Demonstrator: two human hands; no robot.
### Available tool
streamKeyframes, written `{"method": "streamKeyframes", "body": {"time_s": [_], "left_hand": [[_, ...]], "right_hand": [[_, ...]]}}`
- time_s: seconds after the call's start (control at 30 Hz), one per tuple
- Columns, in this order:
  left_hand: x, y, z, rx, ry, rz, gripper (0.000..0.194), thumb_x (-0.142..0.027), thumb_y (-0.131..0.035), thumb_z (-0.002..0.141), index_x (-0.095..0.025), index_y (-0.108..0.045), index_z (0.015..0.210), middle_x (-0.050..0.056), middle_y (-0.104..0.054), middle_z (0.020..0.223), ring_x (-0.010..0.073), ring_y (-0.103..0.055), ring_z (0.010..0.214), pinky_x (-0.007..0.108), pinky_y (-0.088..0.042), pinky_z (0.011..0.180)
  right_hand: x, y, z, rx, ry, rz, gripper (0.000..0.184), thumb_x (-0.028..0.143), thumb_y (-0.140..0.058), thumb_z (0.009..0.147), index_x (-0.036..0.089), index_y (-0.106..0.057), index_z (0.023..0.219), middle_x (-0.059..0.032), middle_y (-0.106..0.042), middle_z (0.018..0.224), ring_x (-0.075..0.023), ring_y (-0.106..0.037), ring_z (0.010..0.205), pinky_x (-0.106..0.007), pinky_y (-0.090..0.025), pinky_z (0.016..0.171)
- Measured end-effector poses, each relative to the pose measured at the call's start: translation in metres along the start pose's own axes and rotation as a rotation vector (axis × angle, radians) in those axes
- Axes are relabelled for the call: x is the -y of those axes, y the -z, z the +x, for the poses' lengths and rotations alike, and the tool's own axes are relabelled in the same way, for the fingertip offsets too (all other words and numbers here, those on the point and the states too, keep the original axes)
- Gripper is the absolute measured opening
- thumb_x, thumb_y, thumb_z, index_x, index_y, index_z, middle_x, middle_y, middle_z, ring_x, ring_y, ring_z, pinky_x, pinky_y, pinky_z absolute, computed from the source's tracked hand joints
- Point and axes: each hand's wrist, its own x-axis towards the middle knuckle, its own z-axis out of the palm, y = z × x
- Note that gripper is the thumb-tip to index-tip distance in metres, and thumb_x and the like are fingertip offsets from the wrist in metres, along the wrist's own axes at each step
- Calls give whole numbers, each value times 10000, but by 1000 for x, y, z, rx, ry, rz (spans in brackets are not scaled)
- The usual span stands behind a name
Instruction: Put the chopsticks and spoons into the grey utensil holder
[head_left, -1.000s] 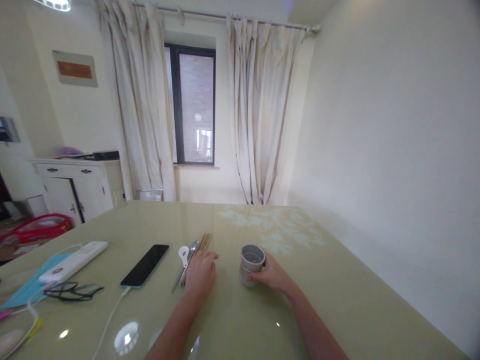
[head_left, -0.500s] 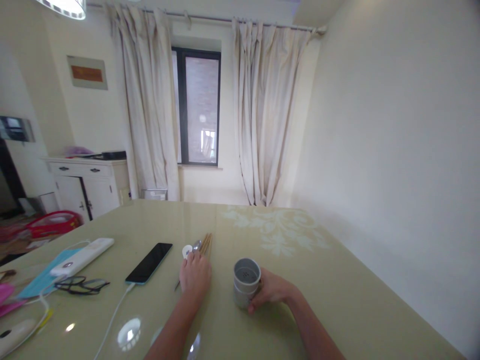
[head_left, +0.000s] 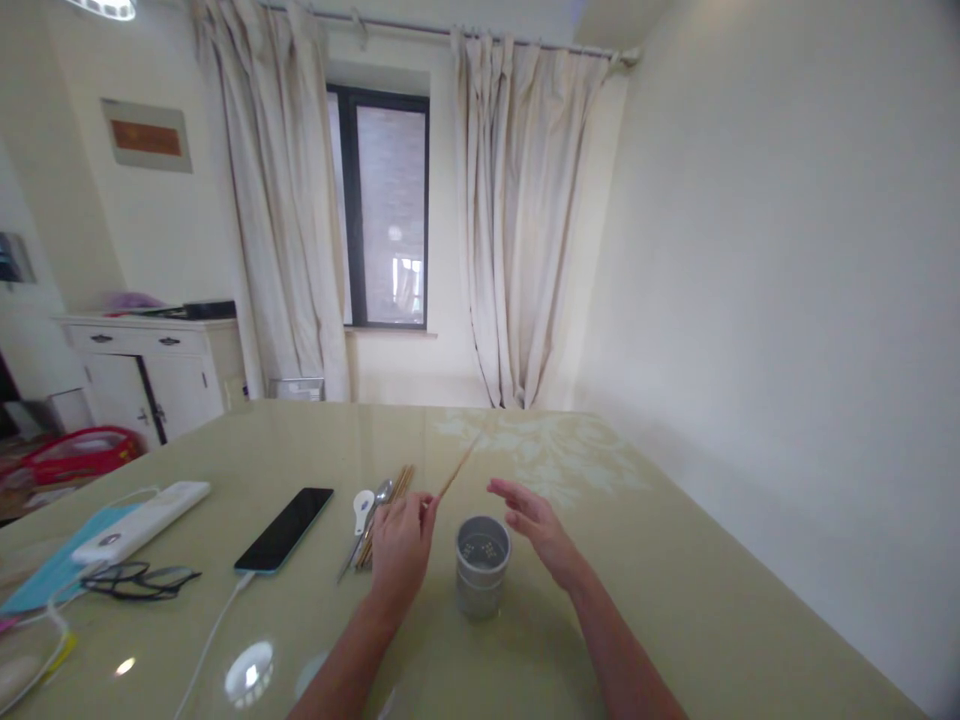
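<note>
A thin wooden chopstick [head_left: 459,468] slants up and away from my left hand [head_left: 403,545], whose thumb and fingers are closed on its near end. Just left of that hand lie more chopsticks [head_left: 401,485], a metal spoon [head_left: 383,492] and a white spoon [head_left: 364,508], partly covered by the fingers. The grey utensil holder [head_left: 480,585] stands upright between my hands, with small holes showing in its bottom. Above and to the right of its rim, my right hand [head_left: 541,530] is open, fingers stretched out, apart from the holder.
A black phone [head_left: 286,530] on a white cable lies left of the spoons. Farther left are folded glasses [head_left: 141,580], a white power strip [head_left: 142,522] and a blue mask [head_left: 56,570]. A wall borders the glossy table [head_left: 675,600] on the right.
My left hand has lifted a chopstick from the group and turned its tip rightward. My right hand has let go of the holder and risen beside it.
</note>
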Motion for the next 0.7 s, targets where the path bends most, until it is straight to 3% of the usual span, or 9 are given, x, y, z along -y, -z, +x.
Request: {"method": "streamKeyframes", "body": {"time_s": [0.07,0.17,0.3,0.4,0.5,0.6,0.7], "left_hand": [[-9,5,-3,-88,-147,-72,334,-354,-438,1104,-230,-697,934,38,-782,826,201,-701,765,364,-419,842],[-24,15,-8,-113,-335,-123,286,-316,-483,1097,-239,-706,936,12,-762,778,169,-667,732,343,-390,852],[-30,18,-13,-86,-410,-183,277,-293,-449,1104,-235,-714,1049,23,-772,856,167,-675,795,341,-389,891],[-19,11,-10,-86,-279,-185,405,-298,-315,1118,-205,-708,1147,75,-776,968,203,-690,907,361,-412,894],[-3,4,-4,-9,-6,53,393,-280,-352,1096,-205,-737,1082,100,-783,1019,249,-680,975,389,-415,880],[13,3,0,183,114,346,303,-195,-460,1028,-208,-762,1030,108,-785,1076,284,-657,1063,421,-406,913],[29,7,1,213,158,471,312,-200,-470,1018,-201,-754,1146,132,-759,1202,299,-636,1138,468,-400,982]], "right_hand": [[2,-12,1,-99,81,-77,589,676,-757,872,262,-755,1292,-136,-711,1406,-331,-597,1368,-540,-363,1215],[10,-30,-1,-128,150,-111,444,615,-718,935,252,-803,1174,-111,-783,1244,-318,-673,1227,-490,-461,1126],[19,-38,-3,-122,159,-40,371,571,-682,973,226,-817,1004,-77,-802,982,-273,-720,976,-396,-546,938],[15,-29,1,-355,208,86,352,575,-705,949,231,-780,959,-61,-764,924,-238,-684,895,-352,-542,849],[5,-11,6,-614,253,189,373,601,-742,904,230,-752,947,-46,-721,904,-208,-639,835,-318,-516,766],[0,0,7,-662,270,139,366,584,-751,899,219,-760,932,-35,-705,838,-191,-592,781,-305,-482,732],[2,-4,4,-600,266,81,359,570,-736,916,217,-781,963,-37,-720,803,-192,-583,761,-305,-472,724]]}}
